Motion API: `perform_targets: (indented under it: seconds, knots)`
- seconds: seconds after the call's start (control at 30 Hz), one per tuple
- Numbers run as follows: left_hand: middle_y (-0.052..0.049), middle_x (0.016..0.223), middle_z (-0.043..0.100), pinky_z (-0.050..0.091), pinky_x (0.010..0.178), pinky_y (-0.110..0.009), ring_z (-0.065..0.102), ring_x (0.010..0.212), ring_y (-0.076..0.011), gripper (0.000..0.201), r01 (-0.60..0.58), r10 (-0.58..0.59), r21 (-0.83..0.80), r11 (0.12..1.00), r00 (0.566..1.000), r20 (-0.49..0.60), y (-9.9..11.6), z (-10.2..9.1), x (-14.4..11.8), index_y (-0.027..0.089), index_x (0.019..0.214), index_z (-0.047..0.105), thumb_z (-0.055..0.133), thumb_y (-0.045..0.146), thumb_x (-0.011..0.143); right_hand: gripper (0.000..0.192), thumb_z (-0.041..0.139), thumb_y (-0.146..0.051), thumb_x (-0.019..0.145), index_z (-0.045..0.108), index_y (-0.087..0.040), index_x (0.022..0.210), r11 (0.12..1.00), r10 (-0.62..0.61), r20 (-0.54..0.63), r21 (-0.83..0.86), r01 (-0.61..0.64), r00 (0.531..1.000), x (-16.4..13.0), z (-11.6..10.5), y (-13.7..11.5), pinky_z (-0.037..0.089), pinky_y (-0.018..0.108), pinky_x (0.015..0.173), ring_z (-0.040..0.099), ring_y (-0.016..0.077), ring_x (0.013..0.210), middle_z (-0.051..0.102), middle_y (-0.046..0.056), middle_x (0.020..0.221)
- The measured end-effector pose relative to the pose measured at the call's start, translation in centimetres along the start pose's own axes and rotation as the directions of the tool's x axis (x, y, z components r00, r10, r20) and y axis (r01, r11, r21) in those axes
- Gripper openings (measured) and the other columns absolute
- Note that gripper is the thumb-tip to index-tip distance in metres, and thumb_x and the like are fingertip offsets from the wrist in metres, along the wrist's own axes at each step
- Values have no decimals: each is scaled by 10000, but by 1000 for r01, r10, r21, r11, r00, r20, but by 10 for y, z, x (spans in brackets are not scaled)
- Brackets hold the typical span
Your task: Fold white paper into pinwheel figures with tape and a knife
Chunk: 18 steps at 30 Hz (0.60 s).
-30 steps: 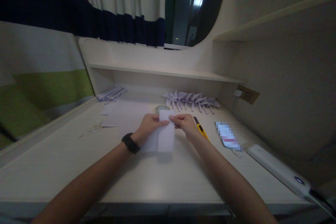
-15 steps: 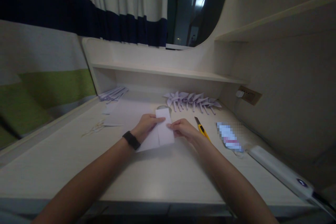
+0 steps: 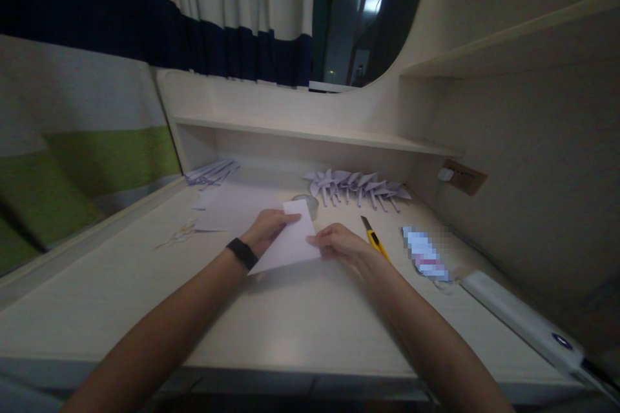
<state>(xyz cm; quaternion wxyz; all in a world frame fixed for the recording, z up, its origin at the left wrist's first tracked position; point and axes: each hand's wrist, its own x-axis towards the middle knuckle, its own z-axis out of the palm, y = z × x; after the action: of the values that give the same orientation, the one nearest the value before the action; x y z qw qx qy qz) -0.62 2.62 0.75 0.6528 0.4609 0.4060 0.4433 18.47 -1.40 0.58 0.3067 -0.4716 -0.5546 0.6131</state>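
Observation:
A sheet of white paper (image 3: 293, 242) is held up over the desk between both hands. My left hand (image 3: 266, 229), with a black band on its wrist, grips the paper's left side, thumb on top. On the right edge, my right hand (image 3: 339, 242) pinches the same sheet between thumb and fingers. Behind the paper, a round roll that looks like clear tape (image 3: 310, 203) lies partly hidden. To the right of my right hand is a yellow utility knife (image 3: 375, 239) with its blade out.
Several paper pinwheels (image 3: 358, 187) lie in a row at the back. White sheets (image 3: 242, 203) and a pile of narrow paper strips (image 3: 213, 172) are at back left, near thin string-like pieces (image 3: 179, 232). A blurred phone-like object (image 3: 426, 255) and a white power strip (image 3: 523, 322) lie right.
The right-hand part of the paper, earlier a flap with a visible edge down the middle, now looks like one continuous surface. Both hands keep their grip, and the view has shifted slightly.

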Motion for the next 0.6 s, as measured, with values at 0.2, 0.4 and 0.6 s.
perform_targets:
  seconds: [0.2,0.4,0.6]
  knots:
    - [-95,620,664,447,499,-281,580,502,-169,253,-14,16,-35,999,998,58,-4,-7,6,74,698,631,785,238,581,341,830,-354,555,576,-127,569,1000,18,-33,-23,-19,999,2,-1,2,465,208,510,569,93,502,577,-6,530]
    - [-96,616,664,445,501,-289,575,499,-172,244,-27,31,-60,998,997,68,-2,-7,5,73,694,630,783,224,579,323,854,-327,502,664,-111,649,999,-25,-4,-32,25,1000,5,-5,5,505,213,537,630,125,575,667,42,634]
    - [-97,580,653,446,513,-301,584,518,-190,217,-39,41,-50,998,999,23,1,-6,4,85,675,630,776,217,581,357,841,-377,510,688,-94,666,998,-31,29,-55,33,999,4,-8,4,504,215,545,623,118,541,692,72,634]
